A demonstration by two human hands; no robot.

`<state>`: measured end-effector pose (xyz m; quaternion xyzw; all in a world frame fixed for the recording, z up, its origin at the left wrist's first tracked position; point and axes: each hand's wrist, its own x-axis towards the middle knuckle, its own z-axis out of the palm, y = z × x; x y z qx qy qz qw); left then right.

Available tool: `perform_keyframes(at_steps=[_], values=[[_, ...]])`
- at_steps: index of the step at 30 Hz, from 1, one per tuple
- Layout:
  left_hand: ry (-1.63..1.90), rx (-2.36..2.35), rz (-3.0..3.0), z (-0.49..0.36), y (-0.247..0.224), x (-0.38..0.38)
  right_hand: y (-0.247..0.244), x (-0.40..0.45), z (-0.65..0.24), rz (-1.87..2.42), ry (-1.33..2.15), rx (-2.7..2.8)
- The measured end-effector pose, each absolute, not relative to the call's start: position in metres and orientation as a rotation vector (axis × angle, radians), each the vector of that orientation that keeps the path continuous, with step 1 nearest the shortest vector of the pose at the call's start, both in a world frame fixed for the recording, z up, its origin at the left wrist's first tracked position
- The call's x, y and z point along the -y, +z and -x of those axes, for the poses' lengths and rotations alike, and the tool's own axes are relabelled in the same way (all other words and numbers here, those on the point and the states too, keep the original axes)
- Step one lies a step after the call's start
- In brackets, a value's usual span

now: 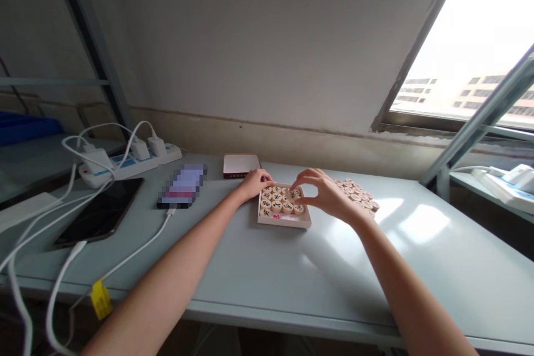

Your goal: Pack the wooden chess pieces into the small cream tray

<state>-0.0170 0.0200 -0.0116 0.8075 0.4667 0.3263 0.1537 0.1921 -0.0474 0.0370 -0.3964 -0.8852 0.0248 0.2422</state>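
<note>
A shallow open box (284, 223) with pale walls lies on the table, holding rows of round Chinese chess pieces (277, 204) with dark characters facing up. In the front row, bare box floor with a red mark shows beside a single piece at the left. My left hand (253, 182) is closed at the box's far left corner, fingers curled on its edge. Between the thumb and fingers of my right hand (320, 188) is one chess piece (293, 195), pinched over the box's right side. Behind that hand, many loose chess pieces (356, 196) lie in a cluster, partly hidden.
The box lid (241, 164) rests near the wall, behind my left hand. Leftward are a phone (183, 184) on a charging cable, a dark tablet-like device (100, 211), and a power strip (133, 164) with plugs and looping white cables. The table's front edge (292, 317) runs below my forearms.
</note>
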Motion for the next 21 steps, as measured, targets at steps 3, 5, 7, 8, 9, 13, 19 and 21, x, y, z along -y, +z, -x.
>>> perform_keyframes(at_steps=[3, 5, 7, 8, 9, 13, 19, 21], values=[[0.923, -1.344, -2.322, 0.017, -0.011, -0.019, 0.033, 0.053, -0.175, 0.991, 0.201, 2.563], [0.915, -1.351, -2.320, 0.017, -0.011, -0.020, 0.028, 0.054, -0.170, 0.971, 0.234, 2.599], [0.916, -1.346, -2.322, 0.017, -0.012, -0.021, 0.024, 0.053, -0.170, 0.949, 0.265, 2.617], [0.919, -1.342, -2.324, 0.017, -0.012, -0.021, 0.022, 0.053, -0.170, 0.938, 0.277, 2.618], [0.924, -1.339, -2.326, 0.017, -0.013, -0.022, 0.021, 0.052, -0.170, 0.929, 0.285, 2.616], [0.927, -1.343, -2.340, 0.018, -0.015, -0.023, 0.019, 0.053, -0.168, 0.915, 0.287, 2.595], [0.922, -1.344, -2.344, 0.018, -0.015, -0.023, 0.018, 0.052, -0.167, 1.020, 0.265, 2.575], [0.926, -1.341, -2.344, 0.018, -0.015, -0.023, 0.019, 0.052, -0.169, 1.030, 0.240, 2.593]])
